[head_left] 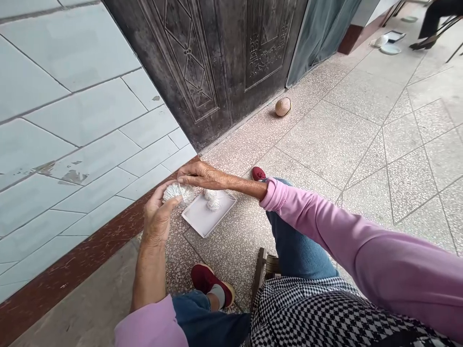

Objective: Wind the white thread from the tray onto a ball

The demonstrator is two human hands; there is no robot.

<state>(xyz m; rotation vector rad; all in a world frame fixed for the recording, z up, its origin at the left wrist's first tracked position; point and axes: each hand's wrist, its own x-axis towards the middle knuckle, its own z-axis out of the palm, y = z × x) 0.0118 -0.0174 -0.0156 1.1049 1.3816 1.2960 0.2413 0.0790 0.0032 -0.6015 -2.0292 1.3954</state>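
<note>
One silvery ball (pixel 178 192) half-hidden by L hand (pixel 159 217), R hand (pixel 202 176).

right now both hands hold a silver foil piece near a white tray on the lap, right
No. The head view shows the white tray on the floor, not on the lap. The left hand and right hand do hold the foil piece near it.

silvery crinkly ball (pixel 178 192), held up, nxt to white tray (pixel 201 222)
</note>
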